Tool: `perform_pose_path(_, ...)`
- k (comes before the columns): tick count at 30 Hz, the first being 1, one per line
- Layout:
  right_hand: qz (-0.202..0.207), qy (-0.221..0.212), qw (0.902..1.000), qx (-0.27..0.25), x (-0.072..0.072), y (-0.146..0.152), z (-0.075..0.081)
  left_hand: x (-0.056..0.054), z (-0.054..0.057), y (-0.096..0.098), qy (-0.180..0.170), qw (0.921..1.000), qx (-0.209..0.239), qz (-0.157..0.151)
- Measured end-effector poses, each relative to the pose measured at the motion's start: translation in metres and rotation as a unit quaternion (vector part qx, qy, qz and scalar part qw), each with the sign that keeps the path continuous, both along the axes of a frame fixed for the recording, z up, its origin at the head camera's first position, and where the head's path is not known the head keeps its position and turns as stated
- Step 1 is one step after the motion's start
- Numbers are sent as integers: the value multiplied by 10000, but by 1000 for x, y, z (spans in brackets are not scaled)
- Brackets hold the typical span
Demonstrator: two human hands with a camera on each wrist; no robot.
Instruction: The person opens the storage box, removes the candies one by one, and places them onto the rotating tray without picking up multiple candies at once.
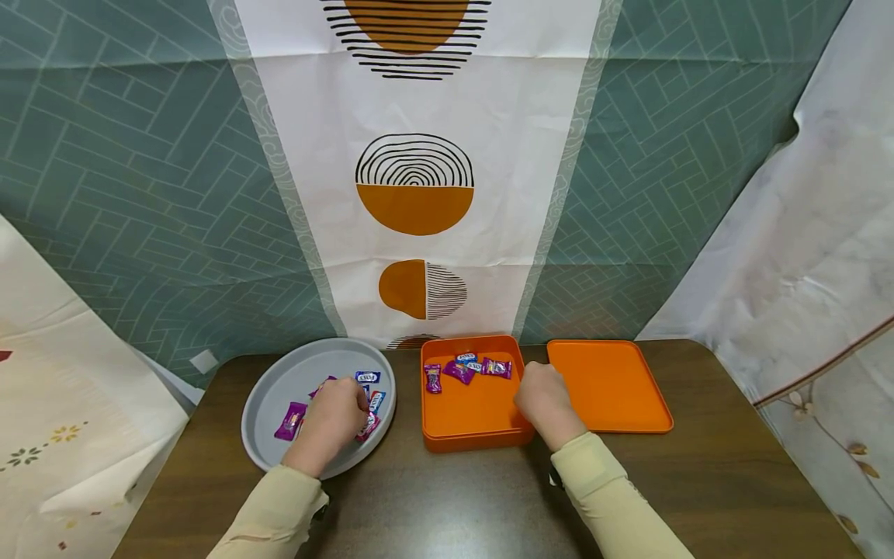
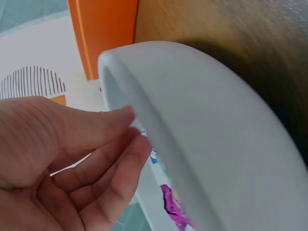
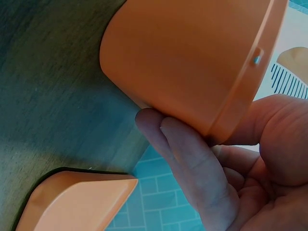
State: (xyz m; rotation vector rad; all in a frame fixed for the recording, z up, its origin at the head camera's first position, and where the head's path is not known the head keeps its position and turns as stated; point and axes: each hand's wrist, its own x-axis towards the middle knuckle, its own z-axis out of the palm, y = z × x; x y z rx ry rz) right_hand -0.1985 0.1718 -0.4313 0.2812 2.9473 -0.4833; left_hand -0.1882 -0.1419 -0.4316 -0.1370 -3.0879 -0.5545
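Observation:
My left hand (image 1: pixel 335 414) is over the round grey tray (image 1: pixel 271 392), its thumb and fingertips drawn close together beside the tray's inner wall in the left wrist view. Around it in the tray lie wrapped candies, such as a purple one (image 1: pixel 290 421) and a blue one (image 1: pixel 368 377). I cannot tell whether a candy is between the fingertips. My right hand (image 1: pixel 547 396) grips the right wall of an orange box (image 1: pixel 464 419), thumb at the rim and fingers along the outside. Several purple and blue candies (image 1: pixel 459 370) lie toward the box's back.
An orange lid (image 1: pixel 608 384) lies flat on the brown table (image 1: pixel 419 508), right of the box. The grey tray stands left of the box. A patterned curtain (image 1: pixel 447 109) hangs behind the table's far edge, with pale cloths at both sides.

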Motion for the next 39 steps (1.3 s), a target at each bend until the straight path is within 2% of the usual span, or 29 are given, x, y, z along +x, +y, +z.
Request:
perform_pose_path(8,-5,28,10000,69,0,1,1,-5,11,25,979,9948,270,-11)
perform_pose_path(15,-28,-32,10000,44,0,1,0,-11,15,63,991,9929,637,-157)
perform_pose_path(20,-27,-6,10000,80,-1,1,-1,-12,15,92,1025,9918,677,-367)
perform_pose_path(24,-2,9,10000,93,-1,1,0,-9,12,113,856,9930,584,-573)
perform_pose_path(28,17,43,9999,113,-1,0,0,-6,6,130,475,9955,328,-758)
perform_pose_path(33,-18,38,10000,70,-2,0,-2,-7,-3,145,-63,9978,64,-657)
perform_pose_path(39,-58,8,10000,24,-2,0,-2,-13,-11,152,-295,9980,-244,-504)
